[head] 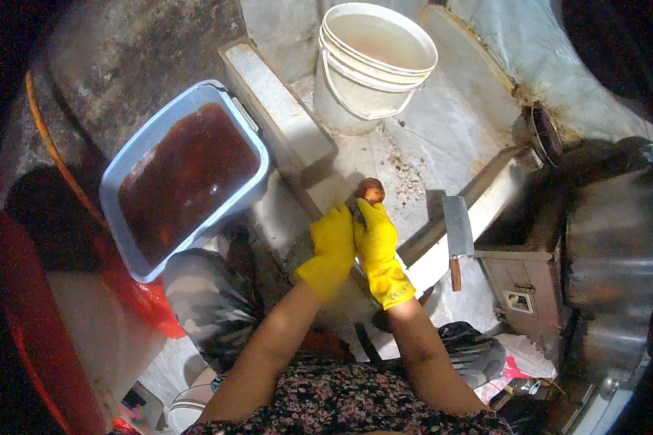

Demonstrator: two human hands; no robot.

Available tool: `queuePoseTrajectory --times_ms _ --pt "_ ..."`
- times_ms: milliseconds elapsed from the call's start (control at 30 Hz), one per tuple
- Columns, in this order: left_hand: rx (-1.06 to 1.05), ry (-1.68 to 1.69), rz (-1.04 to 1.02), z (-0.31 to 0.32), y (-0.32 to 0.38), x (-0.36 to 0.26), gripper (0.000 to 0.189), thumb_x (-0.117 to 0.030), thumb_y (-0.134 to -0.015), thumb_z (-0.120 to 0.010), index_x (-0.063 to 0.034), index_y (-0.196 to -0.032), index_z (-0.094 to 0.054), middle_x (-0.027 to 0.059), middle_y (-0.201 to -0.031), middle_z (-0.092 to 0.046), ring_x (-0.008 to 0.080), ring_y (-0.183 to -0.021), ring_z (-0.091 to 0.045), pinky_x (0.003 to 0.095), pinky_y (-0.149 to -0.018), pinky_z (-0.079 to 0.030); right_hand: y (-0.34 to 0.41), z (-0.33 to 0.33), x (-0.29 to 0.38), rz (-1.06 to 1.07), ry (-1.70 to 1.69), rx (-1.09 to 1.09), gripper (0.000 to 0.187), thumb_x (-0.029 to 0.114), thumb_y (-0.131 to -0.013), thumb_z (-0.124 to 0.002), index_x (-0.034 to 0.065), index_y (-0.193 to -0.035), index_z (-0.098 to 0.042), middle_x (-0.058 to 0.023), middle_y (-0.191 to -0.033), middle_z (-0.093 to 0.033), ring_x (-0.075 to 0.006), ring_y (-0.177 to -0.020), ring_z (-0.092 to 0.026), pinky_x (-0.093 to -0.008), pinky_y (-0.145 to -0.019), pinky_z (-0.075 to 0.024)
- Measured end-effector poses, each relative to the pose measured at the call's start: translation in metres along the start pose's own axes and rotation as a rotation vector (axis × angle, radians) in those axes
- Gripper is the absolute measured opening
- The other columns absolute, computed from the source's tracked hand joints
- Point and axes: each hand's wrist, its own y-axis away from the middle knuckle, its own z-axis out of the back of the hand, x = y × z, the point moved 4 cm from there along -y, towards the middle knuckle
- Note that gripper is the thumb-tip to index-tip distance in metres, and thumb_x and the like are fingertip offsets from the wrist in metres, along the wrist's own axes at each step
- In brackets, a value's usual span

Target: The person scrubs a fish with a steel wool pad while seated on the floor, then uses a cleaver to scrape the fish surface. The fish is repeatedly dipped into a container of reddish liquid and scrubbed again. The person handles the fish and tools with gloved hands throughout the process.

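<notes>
Both my hands wear yellow rubber gloves and meet in front of me over the low floor. A wet, round, reddish-brown thing [370, 191] with a lighter orange patch sticks out past the fingers of my right hand [377, 234], which grips it. It could be a root vegetable, but I cannot tell for sure. Pressed close along its left side is my left hand [333, 239], fingers bent and partly hidden. Something dark grey shows between the two gloves, too small to make out.
On the left stands a light-blue tub [182, 92] of dark red-brown liquid. A white bucket [343, 103] with cloudy liquid is ahead. A cleaver [458, 225] rests across a pale ledge [500, 190] at right, beside a large metal vessel [612, 261]. Small scraps [408, 176] litter the floor.
</notes>
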Motion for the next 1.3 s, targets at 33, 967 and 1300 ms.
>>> queuePoseTrajectory --times_ms 33,967,1300 --pt "-0.006 0.008 -0.031 0.001 -0.001 -0.001 0.049 -0.026 -0.068 -0.08 -0.0128 -0.107 -0.054 0.0033 -0.095 -0.065 0.0228 -0.081 -0.07 0.0387 -0.07 -0.053 0.001 -0.001 -0.002 0.001 0.02 0.002 0.025 0.022 -0.086 -0.063 0.0087 -0.107 -0.065 -0.0199 -0.107 -0.066 -0.0418 -0.093 -0.064 -0.0474 -0.077 -0.052" --pt "0.138 0.089 -0.112 0.012 0.008 0.002 0.055 -0.022 -0.067 -0.079 -0.0074 -0.112 -0.052 0.0101 -0.096 -0.067 0.0286 -0.082 -0.069 0.0413 -0.067 -0.053 -0.056 0.001 -0.048 0.127 0.165 -0.192 0.023 0.022 -0.082 -0.066 0.0089 -0.099 -0.069 -0.0198 -0.095 -0.068 -0.0413 -0.085 -0.064 -0.0473 -0.076 -0.0526" --pt "0.078 0.027 -0.079 0.008 0.004 -0.002 0.054 -0.025 -0.068 -0.078 -0.0087 -0.113 -0.054 0.0061 -0.097 -0.066 0.0246 -0.083 -0.069 0.041 -0.07 -0.053 -0.063 -0.001 -0.036 -0.177 0.154 -0.139 0.031 0.018 -0.084 -0.066 0.0072 -0.114 -0.067 -0.0211 -0.099 -0.066 -0.043 -0.089 -0.063 -0.0469 -0.077 -0.0516"
